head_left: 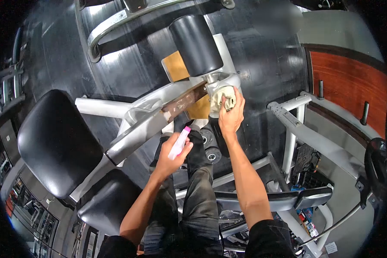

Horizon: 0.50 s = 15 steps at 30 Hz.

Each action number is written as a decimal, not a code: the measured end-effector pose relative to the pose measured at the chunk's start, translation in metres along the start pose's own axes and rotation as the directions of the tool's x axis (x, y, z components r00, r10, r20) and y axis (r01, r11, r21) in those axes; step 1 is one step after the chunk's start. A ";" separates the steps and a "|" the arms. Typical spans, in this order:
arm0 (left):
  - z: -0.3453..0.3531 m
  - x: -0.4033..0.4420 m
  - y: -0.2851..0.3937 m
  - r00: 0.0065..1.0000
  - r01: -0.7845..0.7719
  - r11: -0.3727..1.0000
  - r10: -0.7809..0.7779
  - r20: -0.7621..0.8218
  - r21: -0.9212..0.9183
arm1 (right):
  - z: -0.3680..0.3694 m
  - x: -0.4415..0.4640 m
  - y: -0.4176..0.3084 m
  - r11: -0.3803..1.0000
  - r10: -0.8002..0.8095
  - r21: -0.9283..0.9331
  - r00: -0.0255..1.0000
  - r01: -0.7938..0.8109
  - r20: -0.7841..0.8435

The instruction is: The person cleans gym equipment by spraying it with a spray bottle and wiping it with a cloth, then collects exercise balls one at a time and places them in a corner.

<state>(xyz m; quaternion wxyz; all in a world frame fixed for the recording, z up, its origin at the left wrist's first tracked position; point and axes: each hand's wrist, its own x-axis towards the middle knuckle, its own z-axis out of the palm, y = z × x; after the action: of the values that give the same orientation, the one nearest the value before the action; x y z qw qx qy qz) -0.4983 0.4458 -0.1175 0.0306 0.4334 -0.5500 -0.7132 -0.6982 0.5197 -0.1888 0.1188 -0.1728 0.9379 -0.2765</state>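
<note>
My left hand (165, 158) is wrapped round a small pale bottle (179, 145) with a bright pink top, held over my legs. A crumpled cream cloth (223, 97) is under the fingers of my right hand (232, 117), pressed against the silver frame (231, 79) of an exercise bench. Just beyond the cloth sits a black padded roller (196, 45). Tan footplates (176, 66) flank the frame beside it. A worn brown strip (185, 101) runs along the bench's rail between my two hands.
To the left are the bench's black backrest (58, 142) and black seat (109, 202). A grey machine frame (327, 133) stands on the right, near a reddish wooden panel (348, 86). Another silver frame (112, 23) rests on the dark floor (266, 51) ahead.
</note>
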 end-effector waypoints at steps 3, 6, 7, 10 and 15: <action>0.000 0.004 0.014 0.999 -0.024 0.997 0.021 0.046 0.071 | 0.002 0.005 0.009 0.972 0.077 0.228 0.995 -0.063 -0.057; 0.011 0.021 0.020 0.996 -0.072 0.983 0.061 0.070 0.169 | 0.001 0.009 0.019 0.928 0.075 0.371 0.992 -0.033 -0.100; 0.014 0.030 0.020 0.995 -0.088 0.978 0.076 0.072 0.189 | -0.006 0.012 0.016 0.970 -0.201 0.144 0.979 0.194 0.031; 0.022 0.049 0.023 0.997 -0.064 0.977 0.055 0.049 0.203 | -0.013 0.043 0.014 0.898 -0.415 -0.040 0.874 0.438 0.253; 0.037 0.069 0.028 0.998 -0.062 0.977 0.060 0.017 0.203 | 0.014 0.137 0.037 0.999 -0.038 -0.011 0.960 0.043 0.279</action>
<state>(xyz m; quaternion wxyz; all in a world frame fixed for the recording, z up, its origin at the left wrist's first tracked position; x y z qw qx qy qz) -0.5771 0.4267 -0.1341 0.0051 0.4132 -0.6332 -0.6544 -0.8285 0.4887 -0.2386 0.2424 -0.2301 0.9104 -0.2439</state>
